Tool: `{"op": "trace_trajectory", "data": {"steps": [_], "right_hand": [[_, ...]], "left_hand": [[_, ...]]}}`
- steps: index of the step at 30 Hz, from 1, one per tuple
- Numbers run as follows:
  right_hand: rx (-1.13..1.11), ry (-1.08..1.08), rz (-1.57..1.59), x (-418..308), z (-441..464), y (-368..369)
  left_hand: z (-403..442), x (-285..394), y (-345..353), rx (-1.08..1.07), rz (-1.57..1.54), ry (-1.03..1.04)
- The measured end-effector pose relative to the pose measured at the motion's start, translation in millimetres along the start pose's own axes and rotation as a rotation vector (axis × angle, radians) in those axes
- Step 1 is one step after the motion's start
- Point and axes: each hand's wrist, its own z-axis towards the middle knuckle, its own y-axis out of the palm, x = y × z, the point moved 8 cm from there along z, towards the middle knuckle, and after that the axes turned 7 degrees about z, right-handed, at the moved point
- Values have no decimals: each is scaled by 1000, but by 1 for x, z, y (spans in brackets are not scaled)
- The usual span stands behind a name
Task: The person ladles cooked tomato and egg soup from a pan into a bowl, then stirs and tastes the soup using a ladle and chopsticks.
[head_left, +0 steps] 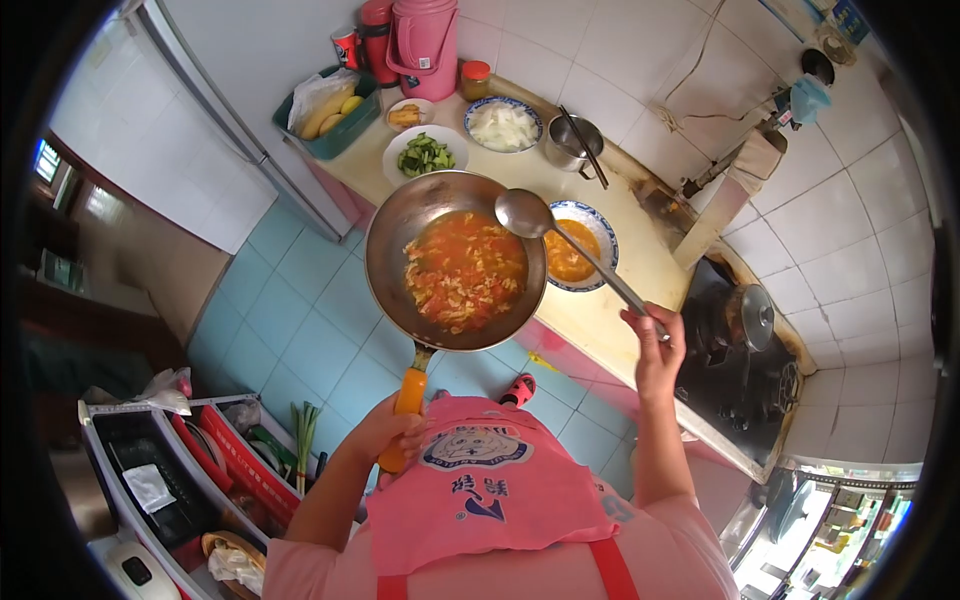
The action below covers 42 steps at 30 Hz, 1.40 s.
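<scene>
My left hand (388, 432) is wrapped round the orange handle of a wok (385, 265), which is lifted off the stove, in front of my apron. Inside the wok lies a red and yellow mix (465, 270) that looks like tomato and egg in sauce. My right hand (655, 350) grips the end of a long metal ladle (590, 258). The ladle's bowl is over the wok's right rim; whether it touches the rim I cannot tell. Just right of the wok, a blue-patterned bowl (608, 232) on the counter holds a similar orange-red mix.
On the counter (640, 235) stand a plate of sliced cucumber (426, 154), a plate of pale slices (502, 127) and a metal pot (590, 135) with chopsticks across it. A covered pot (750, 318) sits on the black stove (715, 390) at right. Storage bins (230, 450) are at lower left.
</scene>
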Motion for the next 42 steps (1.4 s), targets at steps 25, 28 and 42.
{"op": "trace_trajectory", "data": {"steps": [25,28,42], "right_hand": [[86,276,232,56,15,28],[4,179,158,46,13,38],[-159,-2,-88,20,1,52]], "left_hand": [[-8,3,-2,36,18,4],[-6,0,-5,17,19,5],[-10,5,0,35,12,18]]}}
